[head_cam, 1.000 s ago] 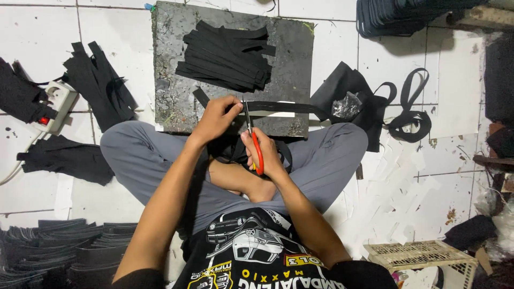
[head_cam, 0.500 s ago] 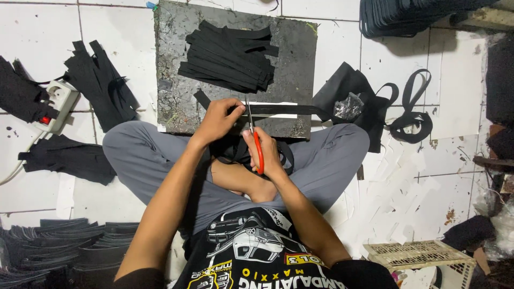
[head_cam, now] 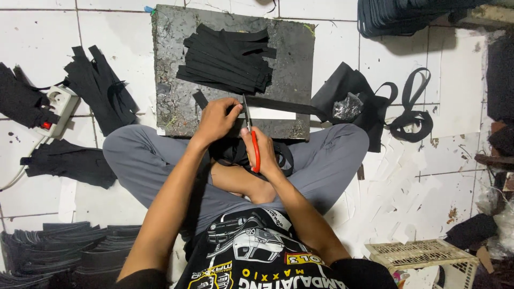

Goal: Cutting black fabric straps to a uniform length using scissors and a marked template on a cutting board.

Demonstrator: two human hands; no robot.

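A long black fabric strip [head_cam: 278, 106] lay flat over a white template [head_cam: 270, 113] on the pitted dark slab [head_cam: 171, 101]. The left hand [head_cam: 216, 119] pinched its end shut; the right hand [head_cam: 261, 151] gripped red-handled scissors [head_cam: 250, 136], blades at the strip.

The person sits cross-legged, both bare forearms reaching forward from the near edge and converging over the lap. The left hand [head_cam: 217, 119] lies palm down, fingers [head_cam: 233, 106] curled and pressing flat, thumb pointing right. The right hand [head_cam: 261, 150], just near and right of it, is closed in a grip with the knuckles up and the wrist bent slightly left. The two hands sit close together, almost touching.
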